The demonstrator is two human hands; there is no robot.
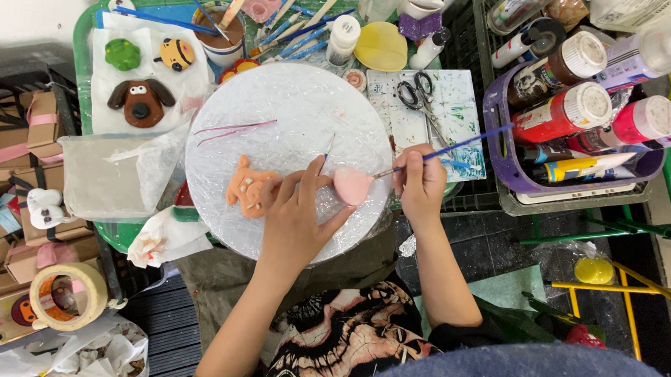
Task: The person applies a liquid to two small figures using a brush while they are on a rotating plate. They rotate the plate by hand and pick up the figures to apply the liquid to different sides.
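Paintwork is under way on the round, film-wrapped board (286,114), which serves as the landmark. At its near edge the left hand (298,213) is closed on a small pink heart-shaped piece (352,186), thumb below and fingers above, holding it at the board's near right rim. Just right of that rim, the right hand (421,182) is pinched around a blue-handled paintbrush (456,145) whose tip meets the heart. The heart looks evenly pink already, though whether the coat is finished is hard to tell from this angle.

On the board's near left part lies an orange figure (250,185) with small face marks, apart from the heart and seemingly only partly detailed. Beyond the board's far left rim, on a white sheet, rest three painted figures that appear done: a brown dog head (141,101), a green piece (122,54) and a yellow one (176,54). Right of the board a paint-smeared palette sheet (454,106) carries scissors (415,92), and farther right a purple basket (503,164) holds paint bottles.
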